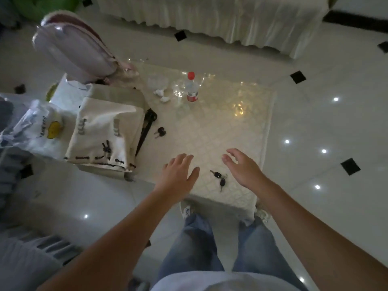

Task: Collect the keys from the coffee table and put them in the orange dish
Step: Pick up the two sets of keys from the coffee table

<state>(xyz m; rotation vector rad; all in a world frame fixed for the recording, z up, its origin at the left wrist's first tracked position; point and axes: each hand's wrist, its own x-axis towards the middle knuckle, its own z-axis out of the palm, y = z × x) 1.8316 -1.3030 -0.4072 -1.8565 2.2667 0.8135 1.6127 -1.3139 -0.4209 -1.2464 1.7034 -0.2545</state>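
Note:
A bunch of black-headed keys (219, 180) lies near the front edge of the glass-topped coffee table (226, 127). A second, smaller set of black keys (160, 131) lies further back on the left, beside a black strap. My left hand (178, 172) hovers over the table just left of the near keys, fingers apart and empty. To the right of the same keys, my right hand (243, 165) is spread and holds nothing. No orange dish is in view.
A cream canvas bag (105, 129) with a black strap (146, 131) covers the table's left side. A red-capped water bottle (192, 87), crumpled tissues (161, 95) and a clear cup stand at the back. Plastic bags (39, 127) and a pink backpack (77, 49) sit left.

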